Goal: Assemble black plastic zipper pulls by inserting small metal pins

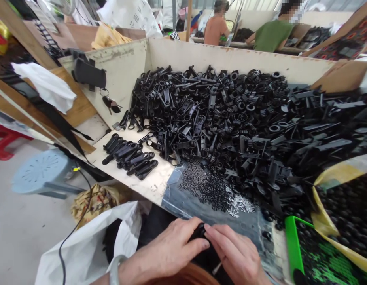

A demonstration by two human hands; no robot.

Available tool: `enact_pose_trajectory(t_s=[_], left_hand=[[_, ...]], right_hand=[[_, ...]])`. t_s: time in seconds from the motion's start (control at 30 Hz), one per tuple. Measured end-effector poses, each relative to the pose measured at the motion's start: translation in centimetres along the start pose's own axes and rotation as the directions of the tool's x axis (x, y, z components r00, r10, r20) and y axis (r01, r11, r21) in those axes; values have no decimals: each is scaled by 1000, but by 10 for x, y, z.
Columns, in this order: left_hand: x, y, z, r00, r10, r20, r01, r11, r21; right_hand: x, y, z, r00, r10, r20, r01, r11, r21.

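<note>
A small rounded black plastic part [200, 230] is pinched between my two hands at the table's near edge; much of it is covered by fingers. My left hand [168, 247] grips it from the left, with a pale bangle on that wrist. From the right, the closed fingers of my right hand [235, 251] press on the same part. A thin light-coloured rod [216, 269] shows beneath the right hand; what it belongs to is hidden. Just beyond my hands lie small silver pins [238, 204], little black pieces [216, 196] and grey-brown small pieces [193, 180].
A big heap of black plastic parts [201, 107] fills the walled table. Several long black pieces [130, 154] lie in rows at left. At right are a green crate [294, 245] and a yellow-edged sack [322, 213]. A white sack [79, 241] and blue stool [42, 170] stand left. Two people sit beyond.
</note>
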State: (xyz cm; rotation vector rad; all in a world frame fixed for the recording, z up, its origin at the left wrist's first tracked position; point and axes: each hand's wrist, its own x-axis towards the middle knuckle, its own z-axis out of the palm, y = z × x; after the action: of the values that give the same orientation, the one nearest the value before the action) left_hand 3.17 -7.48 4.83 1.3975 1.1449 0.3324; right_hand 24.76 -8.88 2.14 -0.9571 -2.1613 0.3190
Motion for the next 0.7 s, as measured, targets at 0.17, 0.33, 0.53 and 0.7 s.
enact_pose_trajectory(t_s=[0.17, 0.33, 0.53, 0.7], left_hand=[[0, 13, -1, 994, -9, 107, -5, 991, 137], [-2, 15, 4, 995, -17, 103, 11, 998, 56], [-17, 8, -2, 973, 144, 179, -190, 942, 277], [-14, -10, 0, 953, 300, -39, -267, 895, 358]], right_hand=[[-2, -1, 0, 1000, -19, -23, 20, 999, 33], [-8, -6, 3, 999, 22, -24, -20, 997, 78], [-5, -13, 7, 843, 535, 55, -487, 716, 500], [-2, -21, 37, 706, 689, 163, -585, 438, 682]])
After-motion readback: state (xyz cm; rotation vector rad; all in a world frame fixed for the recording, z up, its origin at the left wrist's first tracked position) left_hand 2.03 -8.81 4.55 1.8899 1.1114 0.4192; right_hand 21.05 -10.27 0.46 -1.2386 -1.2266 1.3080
